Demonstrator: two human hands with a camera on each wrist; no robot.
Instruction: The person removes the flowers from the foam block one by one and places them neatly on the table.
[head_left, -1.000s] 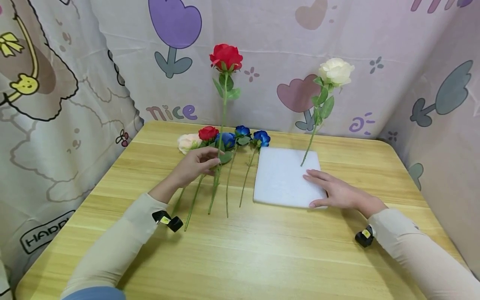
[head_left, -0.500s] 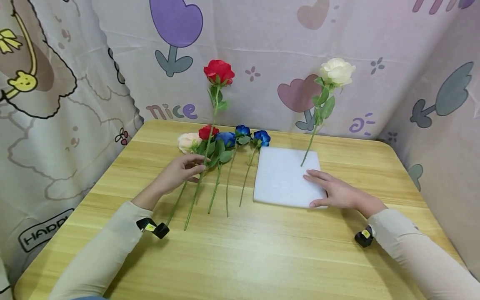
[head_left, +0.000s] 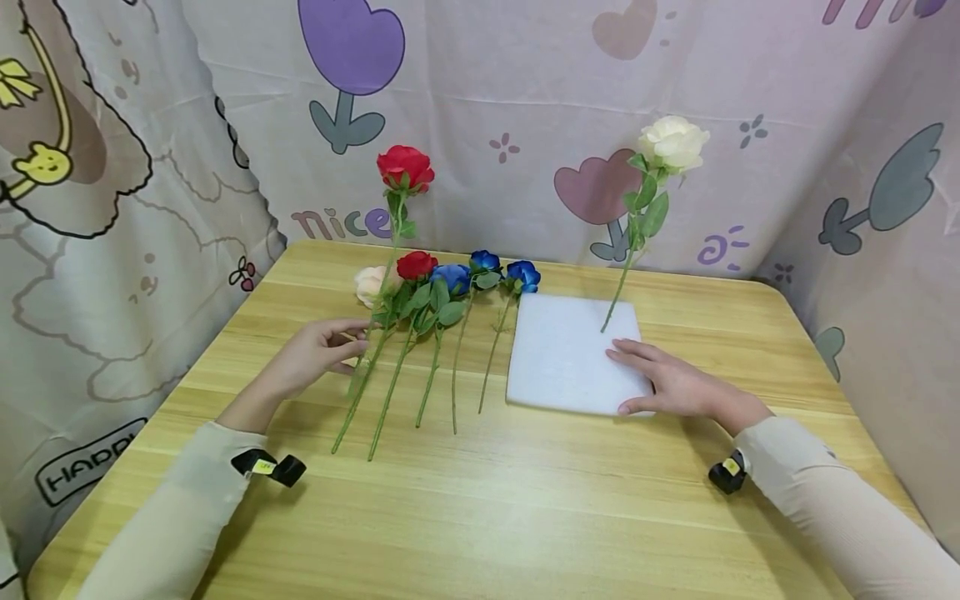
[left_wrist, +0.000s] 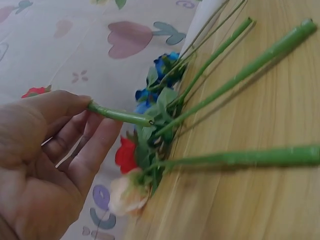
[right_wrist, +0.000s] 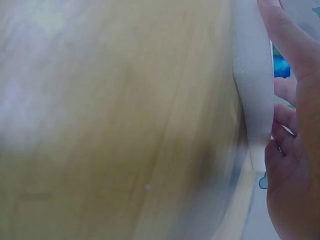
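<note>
My left hand pinches the stem of a red rose, which stands upright over the left of the table, its bloom against the curtain. In the left wrist view the cut stem end sticks out past the thumb and fingertips. A white rose stands in a white foam board, leaning slightly right. On that board's right edge rests my right hand, fingers extended over the top and thumb at the front corner.
Left of the board lie a peach rose, another red rose and blue roses, blooms toward the back, stems toward me. A printed curtain hangs behind the wooden table.
My left hand has moved left and toward me with the red rose, whose bloom is now lower and further left. My right hand and the foam board have stayed put.
</note>
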